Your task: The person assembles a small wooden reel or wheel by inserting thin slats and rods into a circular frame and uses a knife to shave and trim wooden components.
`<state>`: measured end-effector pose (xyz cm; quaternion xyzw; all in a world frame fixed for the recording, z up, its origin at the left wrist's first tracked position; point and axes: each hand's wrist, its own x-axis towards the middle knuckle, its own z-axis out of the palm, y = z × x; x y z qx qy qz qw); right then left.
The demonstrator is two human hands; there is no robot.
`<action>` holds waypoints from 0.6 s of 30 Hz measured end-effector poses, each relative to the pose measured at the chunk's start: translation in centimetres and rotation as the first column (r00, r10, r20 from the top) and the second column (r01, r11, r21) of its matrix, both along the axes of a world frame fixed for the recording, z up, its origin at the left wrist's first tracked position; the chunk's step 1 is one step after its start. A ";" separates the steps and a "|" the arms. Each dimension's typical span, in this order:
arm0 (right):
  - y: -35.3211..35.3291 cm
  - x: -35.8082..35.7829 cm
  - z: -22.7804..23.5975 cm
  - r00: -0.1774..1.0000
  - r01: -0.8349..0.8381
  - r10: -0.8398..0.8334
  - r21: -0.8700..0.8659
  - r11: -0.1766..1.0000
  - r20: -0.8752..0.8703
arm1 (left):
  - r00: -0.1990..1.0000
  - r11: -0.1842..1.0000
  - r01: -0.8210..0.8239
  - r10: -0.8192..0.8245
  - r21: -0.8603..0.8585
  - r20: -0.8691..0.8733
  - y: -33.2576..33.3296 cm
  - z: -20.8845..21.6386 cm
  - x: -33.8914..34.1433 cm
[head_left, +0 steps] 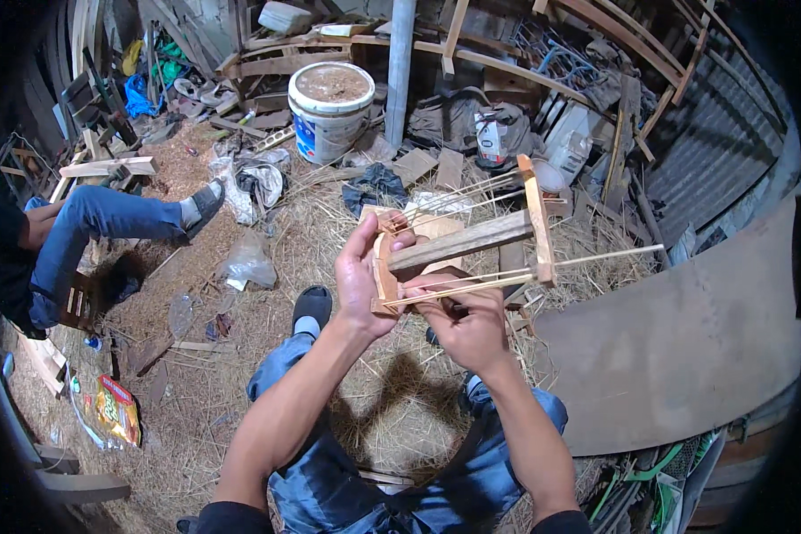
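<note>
My left hand [358, 283] is wrapped round one end of a small wooden frame [463, 243], at its curved end piece [384, 272]. A thick grey-brown bar joins that piece to a second upright end piece [539, 222] on the right. Several thin sticks run between the two end pieces, along the far and near sides. My right hand [472, 331] is closed, pinching a thin stick [610, 254] on the near side. This stick juts out to the right, past the end piece. The exact grip of the right fingertips is partly hidden.
Straw and shavings cover the ground. A white bucket [332, 116] stands ahead beside a grey post [399, 71]. Another person's leg [120, 214] reaches in from the left. A large flat sheet [676, 329] lies at the right, and scrap wood is piled at the back.
</note>
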<state>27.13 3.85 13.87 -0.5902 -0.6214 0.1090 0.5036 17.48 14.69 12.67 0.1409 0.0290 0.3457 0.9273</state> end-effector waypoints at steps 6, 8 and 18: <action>-0.6 -0.7 0.7 0.996 0.004 -0.008 -0.041 0.999 -0.092 | 0.996 0.989 -0.080 0.074 0.122 0.052 -0.3 0.5 0.0; -0.7 -0.7 0.9 0.998 -0.006 0.004 -0.043 0.999 -0.062 | 0.994 0.984 -0.089 0.078 0.154 0.078 -0.3 0.6 0.0; -0.9 -0.2 0.5 0.993 -0.085 0.090 -0.061 0.995 0.073 | 0.992 0.975 -0.095 0.076 0.202 0.098 -0.1 0.7 -0.3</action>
